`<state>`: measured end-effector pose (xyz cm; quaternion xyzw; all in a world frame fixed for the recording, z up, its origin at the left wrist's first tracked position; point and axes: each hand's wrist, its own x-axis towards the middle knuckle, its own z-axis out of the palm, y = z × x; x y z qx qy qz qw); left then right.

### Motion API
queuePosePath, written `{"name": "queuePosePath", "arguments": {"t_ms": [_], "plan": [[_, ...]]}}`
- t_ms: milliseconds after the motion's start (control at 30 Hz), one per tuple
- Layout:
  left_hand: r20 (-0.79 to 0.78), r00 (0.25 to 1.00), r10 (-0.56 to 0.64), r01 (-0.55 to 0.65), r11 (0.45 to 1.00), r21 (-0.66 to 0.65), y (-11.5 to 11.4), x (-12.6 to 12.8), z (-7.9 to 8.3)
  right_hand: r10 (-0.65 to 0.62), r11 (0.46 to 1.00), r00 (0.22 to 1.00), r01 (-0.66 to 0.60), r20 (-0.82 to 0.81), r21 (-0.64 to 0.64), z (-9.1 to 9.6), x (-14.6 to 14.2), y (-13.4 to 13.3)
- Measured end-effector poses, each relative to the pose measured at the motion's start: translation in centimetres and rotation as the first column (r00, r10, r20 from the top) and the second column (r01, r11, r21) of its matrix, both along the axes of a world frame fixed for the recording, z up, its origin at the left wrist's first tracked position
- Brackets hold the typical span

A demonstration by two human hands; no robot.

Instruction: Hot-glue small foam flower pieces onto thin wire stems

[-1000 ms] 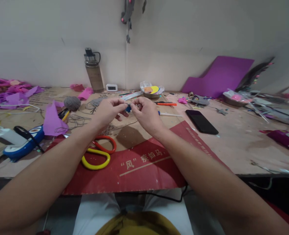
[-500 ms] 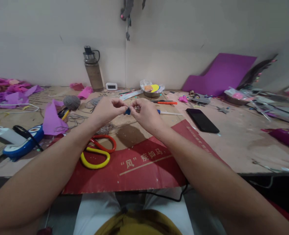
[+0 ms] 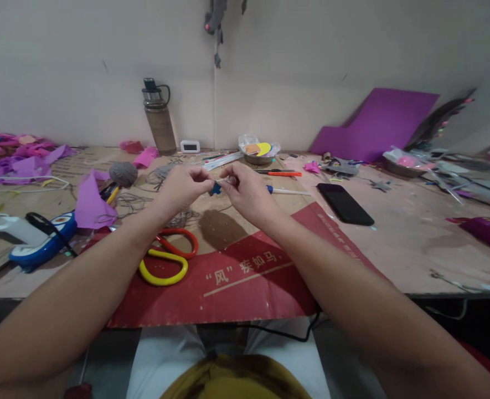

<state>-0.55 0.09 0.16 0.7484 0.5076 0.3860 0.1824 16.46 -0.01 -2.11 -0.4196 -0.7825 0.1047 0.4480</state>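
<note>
A small dark-blue piece (image 3: 216, 189), too small to make out fully, sits between my hands above the table. My left hand (image 3: 185, 187) pinches it at its left side with thumb and forefinger. Close by on the right, my right hand (image 3: 248, 191) has its fingertips drawn together near the piece; what lies between them is hidden, perhaps thread. Grey yarn (image 3: 130, 204) lies in loose tangles behind my left forearm, with a ball of grey yarn (image 3: 123, 174) beyond. Scissors with red and yellow handles (image 3: 164, 268) rest below my left wrist, their blades hidden.
A red printed board (image 3: 245, 293) covers the front edge. To the right lie a black phone (image 3: 345, 204), a white-shafted tool (image 3: 288, 192) and an orange-handled cutter (image 3: 284, 173). A bottle (image 3: 159, 124) leans at the wall. Purple foam scrap (image 3: 93, 202) and a blue device (image 3: 43, 246) are left.
My right fingers have shifted and parted slightly from the blue piece, which shows more now. My left hand keeps its pinch. The view has moved a little.
</note>
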Motion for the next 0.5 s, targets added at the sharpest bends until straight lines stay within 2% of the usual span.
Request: {"name": "queuePosePath", "arguments": {"t_ms": [133,300,500], "plan": [[0.083,0.997,0.011,-0.009,1.0,-0.023,0.08,0.14,-0.29,-0.004,0.999,1.0,0.004,-0.022,0.035,-0.01,-0.11,-0.2],[0.18,0.984,0.018,-0.009,0.999,-0.048,0.07,0.41,-0.66,-0.023,1.0,0.999,0.023,-0.025,0.017,-0.06,-0.35,-0.36],[0.264,0.965,-0.005,0.031,0.995,-0.094,-0.23,0.67,-0.77,-0.024,0.995,0.997,0.017,-0.076,-0.094,0.07,-0.21,-0.08]]}}
